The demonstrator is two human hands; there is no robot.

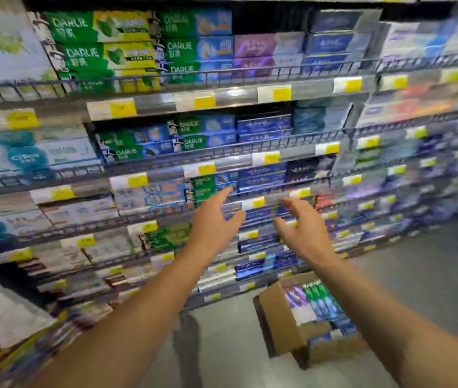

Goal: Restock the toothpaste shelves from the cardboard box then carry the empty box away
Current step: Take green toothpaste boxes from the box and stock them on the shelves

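Tiers of wire-fronted store shelves (pixel 222 152) packed with green, blue and white toothpaste cartons filled the blurred view. The left hand (pixel 213 219) reached toward the middle tiers, fingers spread and holding nothing. Just beside it, the right hand (pixel 303 228) was likewise loose and empty. Below the right forearm, the open brown cardboard box (pixel 281 317) sat on the grey floor (pixel 432 275), well apart from both hands, cartons inside.

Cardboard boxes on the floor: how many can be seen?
1. The cardboard box stands on the floor below the right forearm, open, with toothpaste packs inside. Others may lie outside the frame.
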